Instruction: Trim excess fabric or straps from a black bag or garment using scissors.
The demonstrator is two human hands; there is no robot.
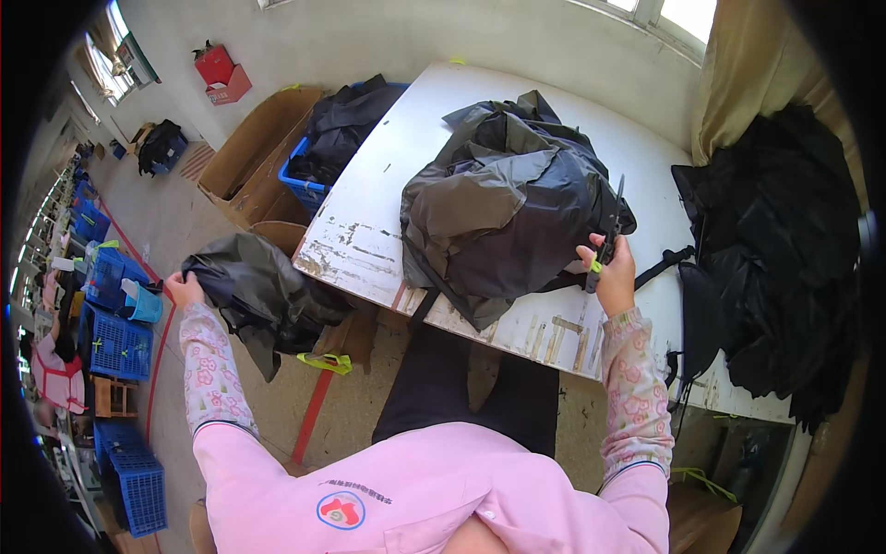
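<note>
At the left, beyond the table's edge, my left hand point(187, 291) is closed on the rim of a piece of thin black fabric point(263, 291). The fabric hangs in loose folds beside the table corner. Over the right part of the table, my right hand point(616, 279) grips a pair of dark scissors point(610, 231). Their blades point away from me, and a yellow-green bit shows by the handle. Right beside the scissors, a large crumpled heap of black fabric point(508, 198) lies on the white table point(406, 138). A black strap point(660, 268) lies to the right of my right hand.
More black fabric point(780, 268) is piled high at the right, by a beige curtain point(752, 74). A blue crate point(300, 185) of dark fabric and a cardboard box point(254, 152) stand left of the table. Blue baskets point(120, 342) line the far left. The table's front edge has peeling paint.
</note>
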